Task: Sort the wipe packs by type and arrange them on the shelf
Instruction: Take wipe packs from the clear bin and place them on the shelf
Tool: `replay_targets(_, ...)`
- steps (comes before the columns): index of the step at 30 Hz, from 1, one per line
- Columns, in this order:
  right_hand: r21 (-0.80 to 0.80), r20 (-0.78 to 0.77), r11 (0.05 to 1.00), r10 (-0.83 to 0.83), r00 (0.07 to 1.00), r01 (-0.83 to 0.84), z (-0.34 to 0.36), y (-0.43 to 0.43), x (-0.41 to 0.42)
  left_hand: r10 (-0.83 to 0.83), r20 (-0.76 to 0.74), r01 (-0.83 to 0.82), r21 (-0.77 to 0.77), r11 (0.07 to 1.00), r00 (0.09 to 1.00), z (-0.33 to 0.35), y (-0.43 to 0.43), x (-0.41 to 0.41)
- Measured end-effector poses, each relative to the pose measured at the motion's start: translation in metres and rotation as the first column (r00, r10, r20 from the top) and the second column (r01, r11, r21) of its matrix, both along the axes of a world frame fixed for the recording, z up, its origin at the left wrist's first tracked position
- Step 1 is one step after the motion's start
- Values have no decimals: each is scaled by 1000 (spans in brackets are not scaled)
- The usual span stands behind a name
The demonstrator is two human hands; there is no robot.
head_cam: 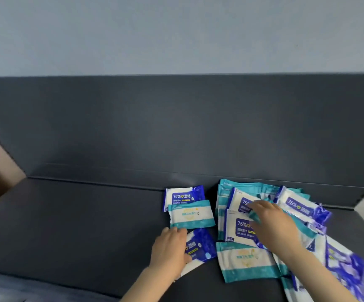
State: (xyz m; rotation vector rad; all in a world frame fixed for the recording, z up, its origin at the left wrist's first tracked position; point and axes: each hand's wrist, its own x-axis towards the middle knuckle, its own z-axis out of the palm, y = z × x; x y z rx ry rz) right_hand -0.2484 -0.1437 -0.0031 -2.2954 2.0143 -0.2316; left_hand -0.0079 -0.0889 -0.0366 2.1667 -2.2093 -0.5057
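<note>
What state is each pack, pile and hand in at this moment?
left hand: grips the near blue pack.
near blue pack: held, askew on the shelf.
right hand: on the mixed pile, fingers at a teal edge; grip unclear.
mixed pile: unsorted, blue and teal packs overlapping.
middle teal pack: flat, overlapping the rear blue pack.
rear blue pack: flat, label up, partly covered.
front teal pack: flat, label up, touching the pile.

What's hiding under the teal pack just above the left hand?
A blue alcohol wipe pack lies under it. The teal pack covers its lower edge, so anything deeper is hidden.
</note>
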Motion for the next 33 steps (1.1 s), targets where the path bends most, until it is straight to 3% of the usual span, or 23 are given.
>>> replay_targets(4, 17, -15, 997, -80, 997, 80, -7, -9, -26, 64, -53, -63, 25, 998, 997, -4, -7, -3)
replay_targets(8, 11, -3, 997, -74, 997, 74, -9, -13, -27, 77, 5, -77, 136, 988, 997, -2, -14, -3)
replay_targets(11, 45, 81, 991, 123, 989, -127, -12, -12, -20, 31, 38, -38, 198, 979, 999, 2, -19, -5)
replay_targets(15, 165, 145, 907, 365, 920, -386, -21, -4, 0, 32, -5, -32, 50, 998, 999, 12, -37, -1)
replay_targets(18, 130, 122, 937, 308, 943, -323, -22, -4, -1, 55, -10, -55, -44, 998, 998, 19, -63, 5)
replay_targets(23, 206, -126, 961, 214, 969, -185, -13, -5, -4, 28, 77, -26, -25, 999, 997, 11, -90, 8)
replay_targets(33, 124, -105, 978, 181, 978, -168, -16, -6, 22, 34, 82, -35, 4, 999, 996, 5, -86, 11)
